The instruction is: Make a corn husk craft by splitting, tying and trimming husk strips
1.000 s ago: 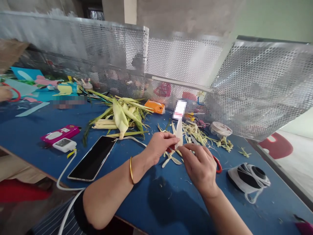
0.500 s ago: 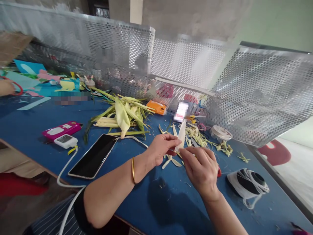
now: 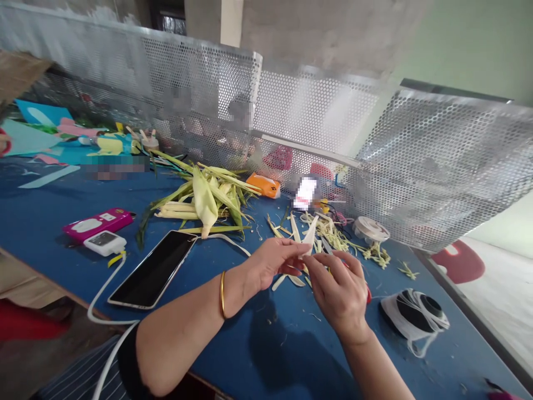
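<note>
A pale piece of corn husk (image 3: 310, 232) stands up between my two hands, its narrow tip pointing away from me. My left hand (image 3: 277, 262), below a gold bangle, pinches the husk between thumb and fingers. The fingertips of my right hand (image 3: 339, 291) close on its lower end, which they partly hide. A grey blade (image 3: 327, 245) shows just past the right fingers and a red handle (image 3: 368, 294) beside that hand; whether the hand grips them I cannot tell. Loose husk strips (image 3: 296, 280) lie under and behind my hands.
Left of my hands lie a pile of corn husks (image 3: 205, 203), a phone (image 3: 153, 270) with a white cable, and a magenta case (image 3: 100, 223). Braided husk (image 3: 328, 230), a tape roll (image 3: 372, 229) and a black-and-white thread spool (image 3: 416, 312) are right. A perforated metal screen (image 3: 308, 111) stands behind.
The upright husk has dropped lower between my fingers, and my hands have drawn closer together at its base. The whole view has shifted slightly.
</note>
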{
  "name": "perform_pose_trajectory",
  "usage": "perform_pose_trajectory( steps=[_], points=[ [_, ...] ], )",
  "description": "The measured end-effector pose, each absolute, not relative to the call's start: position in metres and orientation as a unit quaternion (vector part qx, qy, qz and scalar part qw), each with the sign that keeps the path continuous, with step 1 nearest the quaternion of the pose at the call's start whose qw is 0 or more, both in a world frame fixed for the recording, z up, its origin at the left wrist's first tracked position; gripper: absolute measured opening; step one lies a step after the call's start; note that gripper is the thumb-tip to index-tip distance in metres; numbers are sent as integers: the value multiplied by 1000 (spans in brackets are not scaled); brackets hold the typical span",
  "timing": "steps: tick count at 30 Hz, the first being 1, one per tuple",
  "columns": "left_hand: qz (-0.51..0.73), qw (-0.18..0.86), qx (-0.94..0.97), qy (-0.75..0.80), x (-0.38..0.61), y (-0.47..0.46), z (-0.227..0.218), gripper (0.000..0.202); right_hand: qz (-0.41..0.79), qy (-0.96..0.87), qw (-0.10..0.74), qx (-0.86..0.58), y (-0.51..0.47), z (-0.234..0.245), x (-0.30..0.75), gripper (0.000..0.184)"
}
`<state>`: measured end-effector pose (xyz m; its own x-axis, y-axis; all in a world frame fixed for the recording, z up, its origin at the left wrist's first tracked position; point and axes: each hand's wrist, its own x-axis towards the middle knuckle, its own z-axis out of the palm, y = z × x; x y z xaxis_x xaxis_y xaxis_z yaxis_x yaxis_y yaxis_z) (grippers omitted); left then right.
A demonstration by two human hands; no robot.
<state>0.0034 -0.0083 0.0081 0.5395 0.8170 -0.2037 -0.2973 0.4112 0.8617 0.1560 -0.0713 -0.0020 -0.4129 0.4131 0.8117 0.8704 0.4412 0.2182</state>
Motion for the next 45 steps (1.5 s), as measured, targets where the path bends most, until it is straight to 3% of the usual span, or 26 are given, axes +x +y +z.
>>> perform_pose_trajectory(
  steps=[5, 9, 14, 18, 23, 30, 40, 45],
  points=[
    [378, 774, 384, 334, 5, -9, 8, 35, -326, -786, 325, -413, -71, -1, 157, 24],
    [376, 776, 381, 333, 7, -9, 9, 37, -290, -777, 367, -422, -70, 2, 153, 14],
    [417, 738, 396, 353, 8, -12, 12, 33, -125, -725, 461, -495, -69, 2, 149, 9],
    [433, 721, 408, 355, 10, -14, 15, 24, 15, -649, 494, -578, -69, 2, 149, 14],
    [432, 709, 425, 361, 11, -14, 14, 19, 138, -599, 533, -581, -68, 2, 147, 14],
    [435, 711, 415, 366, 15, -16, 12, 6, 153, -536, 594, -580, -67, -3, 144, 23],
    [445, 686, 439, 372, 16, -20, 12, 12, 111, -523, 593, -602, -67, -3, 141, 20],
    [440, 683, 462, 356, 14, -19, 10, 17, 217, -487, 623, -572, -64, -4, 143, 23]
  ],
)
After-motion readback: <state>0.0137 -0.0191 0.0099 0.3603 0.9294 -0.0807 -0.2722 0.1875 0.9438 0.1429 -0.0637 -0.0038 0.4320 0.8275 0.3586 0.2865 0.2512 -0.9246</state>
